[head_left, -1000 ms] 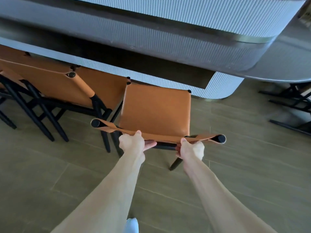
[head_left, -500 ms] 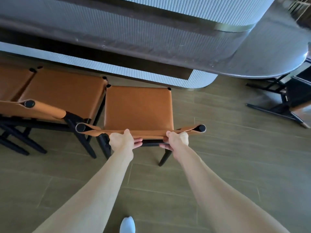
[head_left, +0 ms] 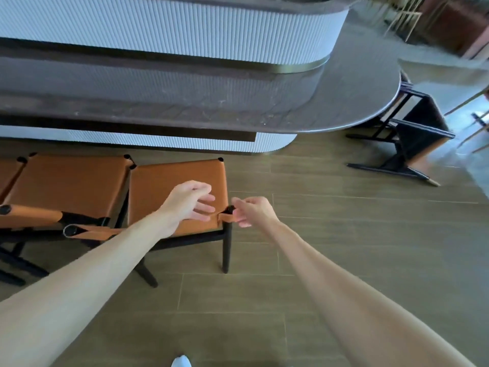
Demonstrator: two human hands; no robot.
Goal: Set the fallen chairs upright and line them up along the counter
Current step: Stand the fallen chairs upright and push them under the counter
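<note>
An upright chair (head_left: 169, 186) with a tan leather seat and black legs stands in front of the ribbed counter (head_left: 185, 107). My left hand (head_left: 191, 201) hovers over its seat with the fingers spread, holding nothing. My right hand (head_left: 251, 210) is beside the right end of its backrest strap, fingers loosely apart and off it. Two more tan chairs (head_left: 71, 186) stand upright to its left along the counter. Another chair (head_left: 412, 144) lies on its side at the right, beyond the counter's rounded end.
The counter top curves round to the right and overhangs the floor (head_left: 344, 247) of wood-look planks. Thin metal furniture legs (head_left: 473, 128) show at the far right edge. The toe of my white shoe (head_left: 181, 362) is at the bottom.
Both hands have let go of the chair's backrest and opened. The view has swung right, so the fallen chair is more in view and the upright chairs sit further left.
</note>
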